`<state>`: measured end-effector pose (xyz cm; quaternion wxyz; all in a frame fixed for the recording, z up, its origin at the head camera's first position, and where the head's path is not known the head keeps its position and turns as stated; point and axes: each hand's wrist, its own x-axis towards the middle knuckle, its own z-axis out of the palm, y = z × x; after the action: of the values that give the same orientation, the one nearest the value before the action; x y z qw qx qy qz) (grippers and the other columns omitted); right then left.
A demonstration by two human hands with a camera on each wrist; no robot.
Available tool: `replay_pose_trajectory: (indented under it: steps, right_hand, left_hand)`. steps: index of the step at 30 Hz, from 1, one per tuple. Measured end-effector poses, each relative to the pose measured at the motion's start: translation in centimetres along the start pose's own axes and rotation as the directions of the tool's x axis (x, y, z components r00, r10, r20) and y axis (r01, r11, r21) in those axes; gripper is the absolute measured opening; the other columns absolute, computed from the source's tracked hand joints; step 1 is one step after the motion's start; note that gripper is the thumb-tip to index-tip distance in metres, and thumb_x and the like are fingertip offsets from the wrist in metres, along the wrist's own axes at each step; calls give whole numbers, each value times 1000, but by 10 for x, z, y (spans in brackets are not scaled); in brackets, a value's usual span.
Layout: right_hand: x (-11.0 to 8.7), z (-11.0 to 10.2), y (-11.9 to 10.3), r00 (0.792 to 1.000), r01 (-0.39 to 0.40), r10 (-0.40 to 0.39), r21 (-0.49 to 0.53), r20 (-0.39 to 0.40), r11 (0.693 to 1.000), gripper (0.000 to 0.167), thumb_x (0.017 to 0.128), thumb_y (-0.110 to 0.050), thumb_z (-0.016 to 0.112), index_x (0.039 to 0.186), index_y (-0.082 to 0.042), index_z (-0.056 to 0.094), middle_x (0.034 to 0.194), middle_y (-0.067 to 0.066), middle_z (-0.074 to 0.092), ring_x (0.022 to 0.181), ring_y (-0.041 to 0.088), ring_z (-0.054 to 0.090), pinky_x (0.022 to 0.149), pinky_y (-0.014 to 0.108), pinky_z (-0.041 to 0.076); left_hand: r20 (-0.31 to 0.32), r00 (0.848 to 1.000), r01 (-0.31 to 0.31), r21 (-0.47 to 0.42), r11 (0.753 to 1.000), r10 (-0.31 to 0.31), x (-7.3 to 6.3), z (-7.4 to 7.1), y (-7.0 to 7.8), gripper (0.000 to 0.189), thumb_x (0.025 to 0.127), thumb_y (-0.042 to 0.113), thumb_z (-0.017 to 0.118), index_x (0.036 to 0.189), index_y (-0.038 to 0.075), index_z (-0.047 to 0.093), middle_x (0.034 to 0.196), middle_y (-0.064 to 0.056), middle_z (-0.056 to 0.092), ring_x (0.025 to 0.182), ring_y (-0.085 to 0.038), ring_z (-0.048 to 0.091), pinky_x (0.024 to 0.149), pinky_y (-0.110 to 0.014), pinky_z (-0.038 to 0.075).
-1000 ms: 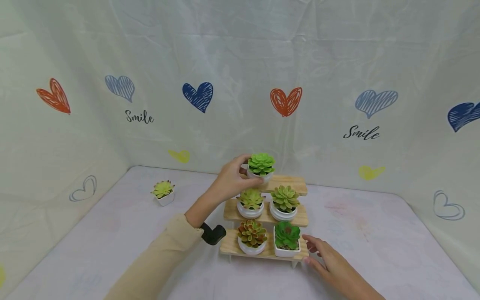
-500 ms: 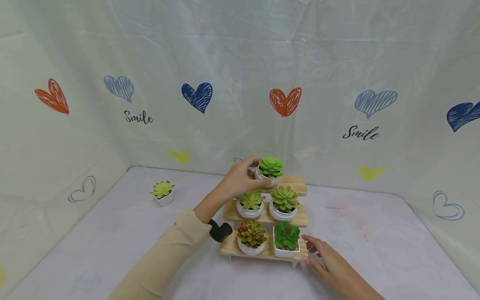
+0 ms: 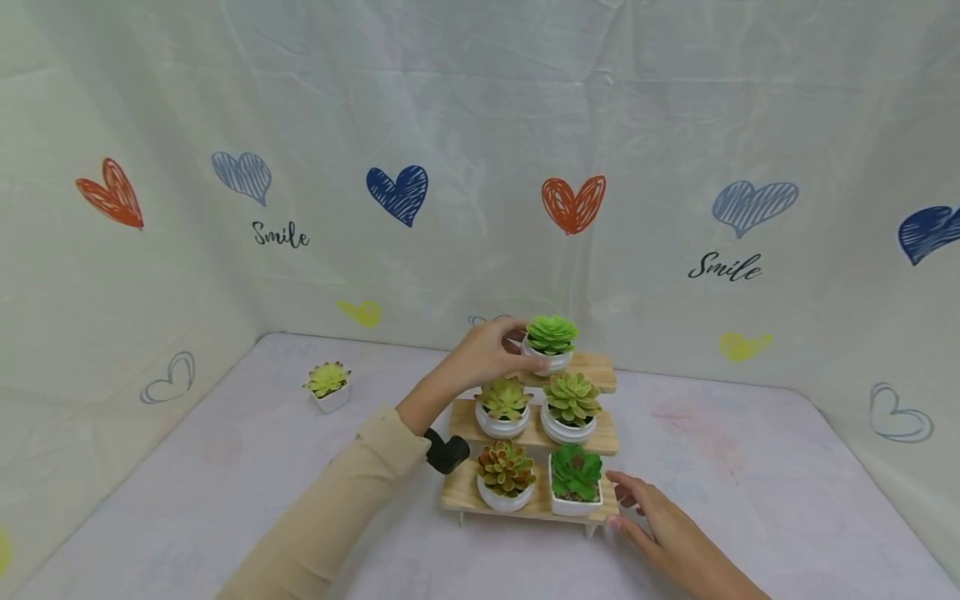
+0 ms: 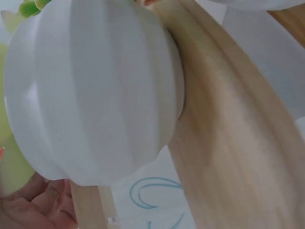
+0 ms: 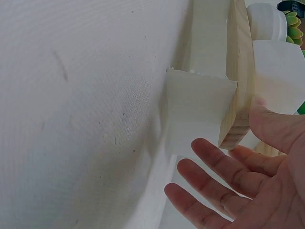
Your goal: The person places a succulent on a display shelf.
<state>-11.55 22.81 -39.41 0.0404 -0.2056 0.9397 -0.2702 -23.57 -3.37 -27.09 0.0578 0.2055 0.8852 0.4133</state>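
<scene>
My left hand (image 3: 483, 354) grips the white round pot of a bright green succulent (image 3: 552, 335) at the stand's top tier. Whether the pot touches the board cannot be told. Below it on the wooden tiered stand (image 3: 459, 423) are two round-potted succulents, a yellow-green one (image 3: 504, 400) and a fuller green one (image 3: 572, 400). The bottom tier bears a reddish-green succulent (image 3: 506, 468) and a dark green one (image 3: 576, 473) in a square pot. At its right end, my right hand (image 3: 663, 525) has extended fingers, its thumb touching the board. A white pot (image 4: 95, 95) fills much of the left wrist view.
A small succulent (image 3: 328, 382) in a white square pot stands apart on the table (image 3: 247, 467), to the left of the stand. Behind the table hangs a white curtain (image 3: 480, 125) printed with hearts and words.
My left hand has carried the bright green succulent rightward and slightly down along the top tier. My right hand has stayed by the bottom tier's end.
</scene>
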Motion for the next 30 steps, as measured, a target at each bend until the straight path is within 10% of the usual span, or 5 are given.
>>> replay_pose_trajectory:
  steps: [30]
  right_hand:
    - [0, -1, -1, 998, -50, 49, 18, 33, 999, 60, 92, -36, 54, 136, 1, 38, 114, 8, 54, 97, 26, 56, 73, 34, 50]
  left_hand:
    - [54, 998, 28, 215, 976, -41, 14, 9, 23, 72, 83, 47, 65, 142, 16, 38, 125, -8, 59, 114, -23, 56, 91, -38, 48]
